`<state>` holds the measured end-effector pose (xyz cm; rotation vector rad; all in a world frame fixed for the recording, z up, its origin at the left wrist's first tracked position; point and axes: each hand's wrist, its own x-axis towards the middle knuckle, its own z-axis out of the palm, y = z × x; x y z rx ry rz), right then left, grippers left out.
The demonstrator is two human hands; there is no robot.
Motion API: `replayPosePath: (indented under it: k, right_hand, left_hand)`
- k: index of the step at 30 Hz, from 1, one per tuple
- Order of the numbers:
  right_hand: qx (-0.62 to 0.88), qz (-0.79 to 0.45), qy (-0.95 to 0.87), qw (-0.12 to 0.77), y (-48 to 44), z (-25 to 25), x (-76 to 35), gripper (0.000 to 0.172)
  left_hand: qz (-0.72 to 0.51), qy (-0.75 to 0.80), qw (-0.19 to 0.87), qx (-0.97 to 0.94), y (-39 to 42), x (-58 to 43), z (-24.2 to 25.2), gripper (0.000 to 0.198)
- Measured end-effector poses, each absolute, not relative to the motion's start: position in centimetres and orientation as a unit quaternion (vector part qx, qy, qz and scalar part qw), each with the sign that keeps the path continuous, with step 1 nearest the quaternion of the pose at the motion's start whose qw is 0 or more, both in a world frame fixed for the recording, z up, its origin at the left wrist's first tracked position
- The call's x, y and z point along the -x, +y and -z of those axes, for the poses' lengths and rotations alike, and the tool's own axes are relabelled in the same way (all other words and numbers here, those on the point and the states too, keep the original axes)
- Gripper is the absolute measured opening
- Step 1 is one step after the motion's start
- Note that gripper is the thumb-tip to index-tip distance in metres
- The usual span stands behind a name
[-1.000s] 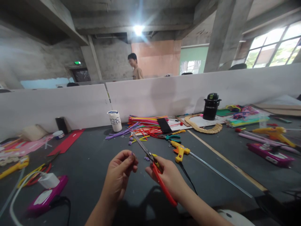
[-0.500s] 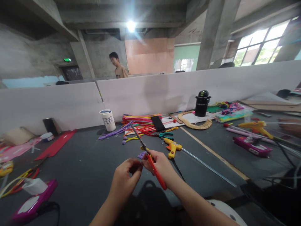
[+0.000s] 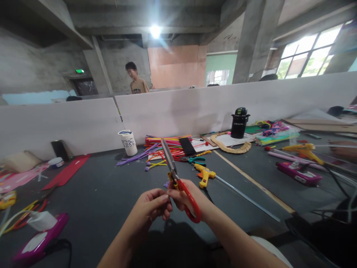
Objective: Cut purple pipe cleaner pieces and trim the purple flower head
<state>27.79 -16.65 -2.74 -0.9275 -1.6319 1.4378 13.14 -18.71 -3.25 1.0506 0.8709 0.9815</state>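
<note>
My right hand (image 3: 186, 199) is closed around the red handles of a pair of scissors (image 3: 176, 178). The scissors' grey blades point up and away from me and lie together. My left hand (image 3: 152, 209) is pinched shut right beside the scissors' pivot, fingertips touching my right hand. A small purple piece (image 3: 166, 184) shows just above my left fingertips; I cannot tell whether it is held. Both hands hover over the dark grey table (image 3: 106, 190).
A pile of coloured pipe cleaners (image 3: 164, 146) and a white cup (image 3: 128, 142) lie beyond my hands. A yellow glue gun (image 3: 205, 175), teal pliers (image 3: 196, 160) and a black jar (image 3: 239, 122) are to the right. A purple device (image 3: 39, 240) sits near left. A person stands behind the white partition (image 3: 83, 123).
My right hand has turned the scissors more upright, so the handle loop now faces me. My left hand moved closer and pinches at the pivot. The view has stayed almost still.
</note>
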Motion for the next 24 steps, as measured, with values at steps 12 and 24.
replayPosePath:
  k: [12,24]
  right_hand:
    - [0.323,-0.595,-0.632,0.377,-15.9,3.7,-28.4,0.011]
    - [0.359,-0.570,-0.647,0.357,-16.0,3.2,-28.3,0.012]
  left_hand:
    - [-0.432,0.459,0.553,-0.545,-17.9,-12.1,2.7,0.011]
    - [-0.415,0.395,0.694,-0.435,-18.8,-12.8,2.9,0.007]
